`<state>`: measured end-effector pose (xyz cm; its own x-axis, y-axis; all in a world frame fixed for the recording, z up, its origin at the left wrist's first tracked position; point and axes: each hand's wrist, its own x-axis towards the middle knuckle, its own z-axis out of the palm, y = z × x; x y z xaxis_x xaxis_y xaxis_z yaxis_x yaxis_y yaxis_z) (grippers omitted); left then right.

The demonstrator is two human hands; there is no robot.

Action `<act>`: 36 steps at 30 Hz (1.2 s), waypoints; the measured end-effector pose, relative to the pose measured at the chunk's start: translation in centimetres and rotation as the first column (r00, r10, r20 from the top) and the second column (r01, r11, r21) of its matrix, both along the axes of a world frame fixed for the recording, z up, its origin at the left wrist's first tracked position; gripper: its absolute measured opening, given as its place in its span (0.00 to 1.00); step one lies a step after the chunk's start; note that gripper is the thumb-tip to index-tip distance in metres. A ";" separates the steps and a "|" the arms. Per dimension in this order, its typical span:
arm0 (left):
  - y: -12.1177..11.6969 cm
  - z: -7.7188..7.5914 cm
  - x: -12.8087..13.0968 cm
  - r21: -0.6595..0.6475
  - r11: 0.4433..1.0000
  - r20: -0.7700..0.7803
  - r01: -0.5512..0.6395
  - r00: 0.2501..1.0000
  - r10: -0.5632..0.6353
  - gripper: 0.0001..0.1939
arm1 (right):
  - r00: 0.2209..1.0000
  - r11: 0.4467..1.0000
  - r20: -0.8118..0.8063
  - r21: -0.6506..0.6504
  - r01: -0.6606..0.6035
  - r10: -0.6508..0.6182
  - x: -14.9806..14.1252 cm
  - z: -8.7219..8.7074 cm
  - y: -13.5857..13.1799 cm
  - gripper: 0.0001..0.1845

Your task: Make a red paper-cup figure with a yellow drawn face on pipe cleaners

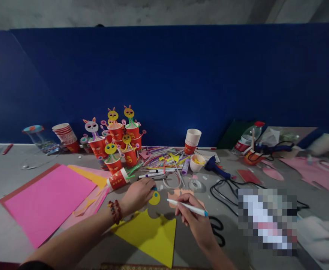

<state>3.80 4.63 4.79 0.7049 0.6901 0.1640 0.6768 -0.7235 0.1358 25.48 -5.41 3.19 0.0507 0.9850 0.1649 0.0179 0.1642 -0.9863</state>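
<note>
My right hand (191, 215) grips a white marker (189, 208) with a blue end, its uncovered tip pointing left. Facing it, my left hand (141, 193) has its fingers bent down together around a small blue piece (154, 188) that looks like the marker's cap. Just under those fingertips is a yellow paper circle (153, 199) bearing a blue dot; whether they touch it I cannot tell. Below both hands lies a cut yellow paper sheet (150, 236). Peach paper scraps (178, 195) lie behind the marker, and black scissor handles (218, 230) show beside my right wrist.
Several decorated red paper cups (129, 156) with animal faces stand at back left. Pink paper (50, 202) covers the left side. Behind my hands are a pile of coloured sticks (164, 155), a tape roll (195, 185) and a blue glue gun (216, 167) with cable.
</note>
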 end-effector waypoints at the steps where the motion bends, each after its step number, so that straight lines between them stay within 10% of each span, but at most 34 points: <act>1: -0.8 0.5 -0.1 -0.013 1.000 0.025 0.012 1.000 -0.012 0.08 | 1.000 1.000 0.002 0.015 0.001 -0.001 -0.2 0.3 0.0 0.16; 7: -4.1 2.5 -0.7 -0.111 0.989 0.339 0.093 0.940 -0.051 0.06 | 1.000 0.997 0.012 0.080 0.017 -0.018 -1.6 1.6 -0.5 0.13; 17: -4.2 1.8 -2.9 -0.245 0.969 0.386 -0.013 0.916 0.110 0.06 | 0.999 1.000 -0.038 0.023 0.016 -0.016 -1.4 1.1 -0.8 0.12; 29: -6.1 1.8 -1.5 -0.259 0.947 0.477 0.189 0.878 -0.045 0.10 | 0.999 0.998 -0.015 -0.039 -0.053 0.052 -2.4 0.8 -1.5 0.14; 36: -7.2 2.7 -1.4 -0.513 0.817 0.525 0.264 0.849 0.056 0.08 | 0.986 0.985 -0.056 -0.074 -0.158 0.155 -2.9 0.7 -2.0 0.16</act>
